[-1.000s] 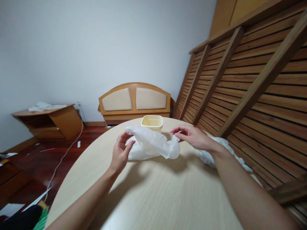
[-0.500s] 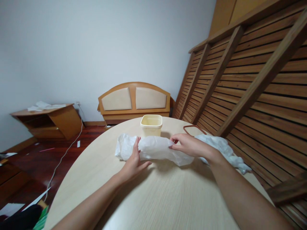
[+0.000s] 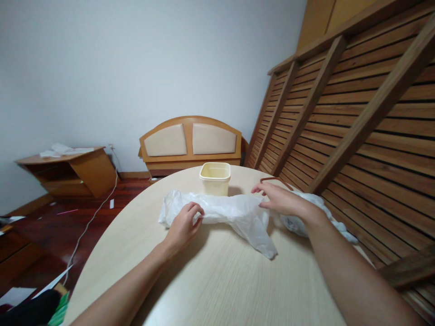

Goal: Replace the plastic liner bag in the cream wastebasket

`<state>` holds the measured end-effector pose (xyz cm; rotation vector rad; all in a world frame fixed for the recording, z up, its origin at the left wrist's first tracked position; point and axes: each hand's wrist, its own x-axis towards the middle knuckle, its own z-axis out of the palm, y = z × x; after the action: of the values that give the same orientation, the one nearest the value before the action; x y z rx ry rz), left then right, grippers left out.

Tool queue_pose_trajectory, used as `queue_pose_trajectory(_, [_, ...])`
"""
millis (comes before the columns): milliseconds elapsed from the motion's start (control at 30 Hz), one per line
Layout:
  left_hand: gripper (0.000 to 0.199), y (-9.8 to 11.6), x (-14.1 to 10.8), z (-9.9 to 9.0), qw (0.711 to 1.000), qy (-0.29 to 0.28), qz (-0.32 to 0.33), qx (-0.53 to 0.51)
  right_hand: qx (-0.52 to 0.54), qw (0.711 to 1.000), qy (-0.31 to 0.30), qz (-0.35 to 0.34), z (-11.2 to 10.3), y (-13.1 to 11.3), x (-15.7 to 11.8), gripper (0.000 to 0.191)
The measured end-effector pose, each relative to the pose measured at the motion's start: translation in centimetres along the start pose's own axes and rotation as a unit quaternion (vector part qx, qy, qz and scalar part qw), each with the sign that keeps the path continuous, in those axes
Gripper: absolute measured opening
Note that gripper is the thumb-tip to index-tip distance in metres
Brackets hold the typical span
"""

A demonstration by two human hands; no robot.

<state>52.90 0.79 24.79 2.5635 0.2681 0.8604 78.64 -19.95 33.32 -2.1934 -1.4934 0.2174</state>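
A white translucent plastic bag [image 3: 224, 209] lies stretched sideways on the pale round table [image 3: 217, 280], one corner pointing toward me. My left hand [image 3: 186, 222] pinches its near edge, left of the middle. Just past the bag's right end my right hand [image 3: 277, 199] is raised with its fingers apart and nothing in them. Behind the bag stands an open cream-yellow square tub [image 3: 215, 177]. A crumpled heap of white plastic bags [image 3: 319, 203] rests at the table's right, partly hidden by my right wrist.
A thin brown loop [image 3: 272, 179] lies at the table's far right edge. Beyond stand a wooden headboard [image 3: 190, 158] and, at the right, a leaning slatted wooden panel [image 3: 367, 122]. A low cabinet [image 3: 91, 172] and a white cable [image 3: 90, 222] are at the left.
My right hand has let go of the bag and moved right, its fingers opening. The bag's right part has dropped toward me. My left hand's spread fingers have closed at the bag's edge.
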Motion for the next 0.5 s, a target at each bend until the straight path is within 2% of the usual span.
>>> queue_pose_trajectory(100, [0.018,0.4,-0.2,0.5,0.998,-0.019,0.060,0.016,0.049,0.992,-0.064,-0.097,-0.3,-1.8,-0.3,0.051])
queue_pose_trajectory(167, [0.023,0.5,-0.3,1.0,0.995,-0.030,0.089,0.032,0.069,0.988,-0.075,-0.115,-0.2,-2.9,-0.1,0.037])
queue_pose_trajectory(233, [0.025,0.6,-0.3,1.3,0.993,-0.043,0.100,0.055,0.068,0.991,-0.056,-0.100,0.0,-3.4,0.2,0.018])
queue_pose_trajectory(367, [0.023,1.1,-0.3,0.6,0.989,-0.049,0.098,0.094,0.030,0.998,0.015,-0.053,0.3,-2.5,0.9,0.033])
queue_pose_trajectory(500, [0.008,2.5,-0.3,-0.5,0.985,-0.074,0.102,0.120,0.007,0.998,0.059,-0.009,0.3,-1.2,1.0,0.023])
